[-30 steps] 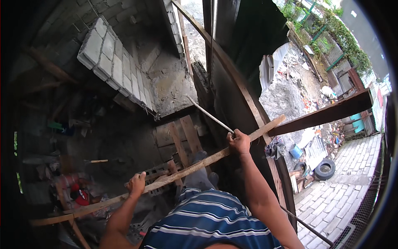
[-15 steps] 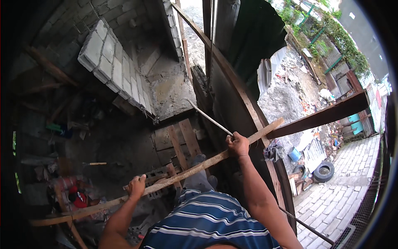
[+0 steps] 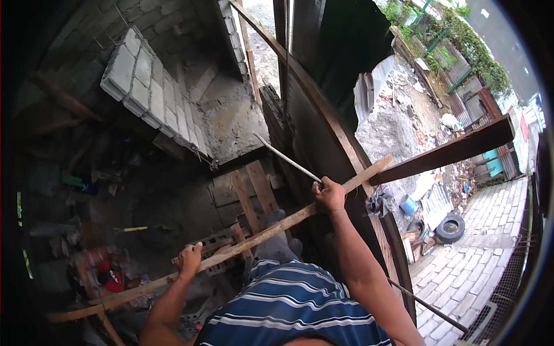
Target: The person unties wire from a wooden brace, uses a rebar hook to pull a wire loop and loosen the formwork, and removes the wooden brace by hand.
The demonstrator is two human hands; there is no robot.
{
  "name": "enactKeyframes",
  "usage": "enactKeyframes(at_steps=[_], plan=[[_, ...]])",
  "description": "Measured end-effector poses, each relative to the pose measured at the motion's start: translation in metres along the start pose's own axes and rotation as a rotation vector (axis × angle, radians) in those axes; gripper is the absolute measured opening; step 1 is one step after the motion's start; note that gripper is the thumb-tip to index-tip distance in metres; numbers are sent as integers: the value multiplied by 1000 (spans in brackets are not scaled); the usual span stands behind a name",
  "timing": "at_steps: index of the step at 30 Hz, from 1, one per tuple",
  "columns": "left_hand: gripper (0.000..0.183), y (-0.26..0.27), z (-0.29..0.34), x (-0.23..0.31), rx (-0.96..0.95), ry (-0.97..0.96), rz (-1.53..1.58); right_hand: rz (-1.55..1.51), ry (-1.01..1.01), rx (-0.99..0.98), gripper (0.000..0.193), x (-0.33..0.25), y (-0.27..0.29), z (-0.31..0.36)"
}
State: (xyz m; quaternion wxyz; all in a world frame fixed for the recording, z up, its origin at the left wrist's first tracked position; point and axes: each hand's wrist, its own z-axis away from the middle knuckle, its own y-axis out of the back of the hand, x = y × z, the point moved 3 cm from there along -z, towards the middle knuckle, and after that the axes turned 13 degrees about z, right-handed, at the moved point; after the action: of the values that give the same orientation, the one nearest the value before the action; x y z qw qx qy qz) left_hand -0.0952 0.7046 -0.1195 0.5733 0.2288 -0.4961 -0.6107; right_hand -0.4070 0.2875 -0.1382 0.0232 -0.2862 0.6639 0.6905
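A long wooden pole (image 3: 271,232) runs slantwise in front of my body, from the lower left to the dark upright frame on the right. My left hand (image 3: 189,259) is closed round its left part, thumb up. My right hand (image 3: 329,195) is closed at its right part, against the pole. A thin grey rod (image 3: 288,158) reaches from that fist toward the block wall; its lower end is hidden by the hand. Below the pole, my legs (image 3: 277,245) stand among boards and hollow blocks.
A grey block wall (image 3: 141,86) stands ahead on the left, beside a rough concrete slab (image 3: 236,124). A dark timber (image 3: 450,150) juts out on the right. Beyond are rubble, a tire (image 3: 450,228) and block paving (image 3: 461,277). A person in red (image 3: 109,274) is low on the left.
The view has shifted slightly, so the surroundings sit a little further left. Both hands keep their hold, and the pole and rod stay almost in place.
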Motion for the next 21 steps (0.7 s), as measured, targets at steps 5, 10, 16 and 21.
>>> enactKeyframes(at_steps=[5, 10, 16, 21], plan=[[53, -2, -4, -3, -16, -3, -21, -14, -13, -26, 29, -2, 2, 1], [55, 1, -3, 3, -50, 7, -52, -21, -3, 8, 29, -3, 2, 1], [58, -1, -5, -2, -39, -31, -52, -9, 16, -45, 27, -1, -3, -3], [49, -2, -32, -8, -71, -117, 226, -34, 13, -89, 23, 8, -3, -1]])
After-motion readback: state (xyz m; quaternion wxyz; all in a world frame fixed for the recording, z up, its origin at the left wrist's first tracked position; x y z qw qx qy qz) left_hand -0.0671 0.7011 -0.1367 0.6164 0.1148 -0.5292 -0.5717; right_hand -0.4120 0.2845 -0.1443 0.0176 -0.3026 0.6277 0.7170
